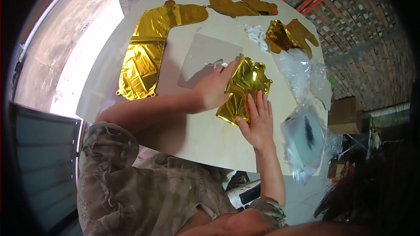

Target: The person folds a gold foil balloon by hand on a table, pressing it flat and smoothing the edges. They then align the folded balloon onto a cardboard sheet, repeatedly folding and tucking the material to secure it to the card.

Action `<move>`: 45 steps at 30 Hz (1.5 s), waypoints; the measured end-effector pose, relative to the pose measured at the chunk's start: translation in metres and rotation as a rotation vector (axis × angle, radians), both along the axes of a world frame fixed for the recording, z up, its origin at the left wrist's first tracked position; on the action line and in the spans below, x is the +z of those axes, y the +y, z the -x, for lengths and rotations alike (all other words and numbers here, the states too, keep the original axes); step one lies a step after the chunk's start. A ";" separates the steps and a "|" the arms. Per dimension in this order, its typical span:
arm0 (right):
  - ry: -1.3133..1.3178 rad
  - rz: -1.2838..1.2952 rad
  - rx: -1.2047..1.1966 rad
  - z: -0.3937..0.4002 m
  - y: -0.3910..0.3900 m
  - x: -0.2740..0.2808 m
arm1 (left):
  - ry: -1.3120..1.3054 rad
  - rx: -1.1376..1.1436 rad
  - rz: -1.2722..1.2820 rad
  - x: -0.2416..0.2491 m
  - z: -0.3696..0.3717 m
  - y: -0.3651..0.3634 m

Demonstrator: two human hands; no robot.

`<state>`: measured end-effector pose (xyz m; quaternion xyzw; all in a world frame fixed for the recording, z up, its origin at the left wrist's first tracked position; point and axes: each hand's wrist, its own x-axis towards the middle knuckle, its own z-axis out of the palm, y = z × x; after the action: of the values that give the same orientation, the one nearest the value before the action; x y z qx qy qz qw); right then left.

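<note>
A crumpled gold foil piece (249,81) lies near the middle of the pale table. My right hand (258,124) rests palm down on its lower part, fingers spread and thumb apart. At the foil's left edge is my left hand (215,86), fingers stretched towards the top of the foil, partly over a flat grey sheet (203,54). Its thumb is not clearly visible. A small white scrap (212,65) sits on the sheet beside the left fingers.
Other gold foil shapes lie at the left (142,59), at the far edge (227,0) and at the upper right (280,37). Clear plastic bags (304,137) cover the table's right side, near crumpled white material (256,35). A cardboard box (344,116) stands beyond the right edge.
</note>
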<state>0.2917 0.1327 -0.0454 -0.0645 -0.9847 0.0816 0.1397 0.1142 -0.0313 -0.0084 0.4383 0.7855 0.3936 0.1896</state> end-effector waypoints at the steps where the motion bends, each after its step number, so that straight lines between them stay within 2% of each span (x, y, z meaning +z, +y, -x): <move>1: 0.003 -0.006 0.001 0.000 0.000 0.000 | 0.107 -0.016 0.014 0.009 -0.005 -0.002; 2: 0.003 -0.007 -0.001 0.000 0.000 0.000 | 0.213 -0.033 0.030 0.012 -0.009 -0.002; 3: 0.005 -0.003 -0.003 0.001 0.000 0.000 | 0.212 -0.036 0.031 0.000 -0.008 -0.004; 5: 0.005 0.004 -0.002 0.000 0.000 0.000 | 0.823 -0.392 -0.134 -0.036 -0.004 -0.009; 6: 0.006 -0.005 0.001 0.000 0.000 -0.001 | 0.706 -0.485 0.165 -0.033 -0.002 -0.011; 9: 0.016 -0.010 0.000 0.002 -0.001 0.000 | 0.726 -0.522 0.253 -0.020 -0.001 -0.009; 10: 0.008 -0.008 -0.003 0.001 -0.001 0.000 | 0.724 -0.519 0.250 -0.015 0.000 -0.005; 12: 0.012 -0.016 -0.002 0.003 0.001 0.001 | 0.747 -0.295 -0.020 -0.003 0.014 0.008; 16: 0.003 -0.019 -0.007 0.001 0.000 -0.001 | 0.818 -0.382 -0.073 -0.008 0.035 0.016; 17: 0.007 -0.020 0.003 0.001 -0.001 0.000 | 0.788 -0.484 0.019 -0.023 0.040 0.017; 18: -0.023 -0.008 0.000 0.000 -0.001 0.001 | 0.756 -0.581 0.108 -0.018 0.041 0.015; 19: -0.051 0.006 -0.009 0.001 0.000 0.002 | 0.764 -0.575 0.109 -0.011 0.047 0.018; 21: -0.047 0.005 -0.007 0.000 -0.001 0.002 | 0.871 -0.390 0.148 0.002 0.051 0.026; 22: -0.040 0.000 0.000 0.000 -0.001 0.002 | 0.870 -0.391 0.147 -0.002 0.055 0.029; 24: -0.056 0.000 -0.011 0.000 -0.002 0.003 | 0.971 -0.235 -0.050 -0.005 0.059 0.032; 25: -0.072 0.002 -0.020 0.000 -0.002 0.004 | 0.971 -0.232 -0.050 -0.007 0.055 0.030; 27: -0.037 -0.017 -0.001 0.001 0.002 -0.002 | 0.787 -0.651 -0.052 -0.010 0.032 0.018; 28: -0.002 -0.033 0.012 0.001 0.003 -0.005 | 0.782 -0.728 0.069 -0.002 0.017 0.006; 31: 0.008 -0.011 0.010 0.001 0.001 -0.001 | 0.787 -0.714 0.106 -0.023 0.027 0.007; 33: -0.001 -0.016 0.000 -0.001 0.001 -0.003 | 0.756 -0.670 0.109 -0.027 0.034 0.011; 35: -0.001 -0.015 -0.006 0.001 0.001 -0.002 | 0.684 -0.464 0.001 -0.022 0.041 0.013; 36: -0.027 -0.014 -0.012 0.001 0.001 -0.001 | 0.233 -0.124 0.128 0.025 0.042 0.017; 37: -0.055 -0.012 -0.019 0.000 0.000 0.000 | 0.235 -0.127 0.131 0.027 0.049 0.023; 39: -0.061 -0.002 -0.021 -0.001 -0.001 0.002 | 0.036 0.113 0.093 0.026 0.062 0.033; 43: -0.077 0.006 -0.025 0.000 -0.002 0.004 | 0.052 0.161 0.178 0.019 0.071 0.059; 45: -0.067 0.002 -0.022 0.000 -0.001 0.002 | 0.080 0.043 0.304 0.015 0.078 0.073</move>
<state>0.2920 0.1318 -0.0432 -0.0782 -0.9880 0.0788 0.1075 0.0363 0.0418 0.0061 0.4032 0.8520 0.2566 0.2138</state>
